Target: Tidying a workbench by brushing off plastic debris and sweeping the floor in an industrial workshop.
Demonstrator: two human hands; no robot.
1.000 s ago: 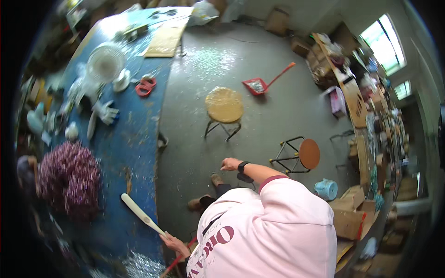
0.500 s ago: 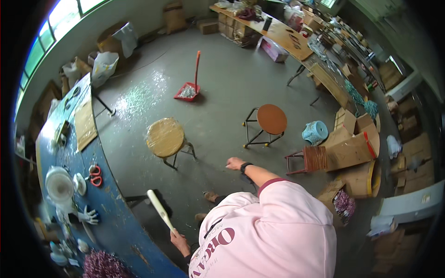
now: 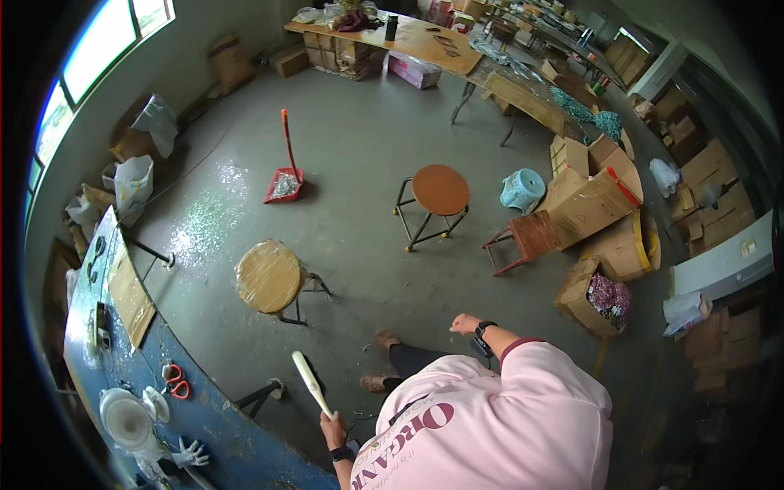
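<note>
Wrapped round the thin end of a long cream-white stick (image 3: pixel 310 382), my left hand (image 3: pixel 332 430) holds it low beside the blue table. The stick widens toward its far end like a club; its exact kind I cannot make out. My right hand (image 3: pixel 465 324) is curled closed in front of my body, over the floor, and nothing shows in it. A black band circles each wrist. Ahead and to the left stands a round stool (image 3: pixel 269 276) with a film-wrapped yellowish top. A stool with a round brown seat (image 3: pixel 440 189) is farther off, to the right.
On the left, the blue table (image 3: pixel 220 425) bears red-handled scissors (image 3: pixel 176 381) and a white fan (image 3: pixel 126 418). A red dustpan (image 3: pixel 284 186) lies ahead. To the right are a blue stool (image 3: pixel 523 189), a small red-brown stool (image 3: pixel 535 234) and cardboard boxes (image 3: pixel 592 192).
The view has shifted, so the stools and dustpan sit farther left in the picture. My right hand is drawn back nearer my body. My left hand still holds the stick.
</note>
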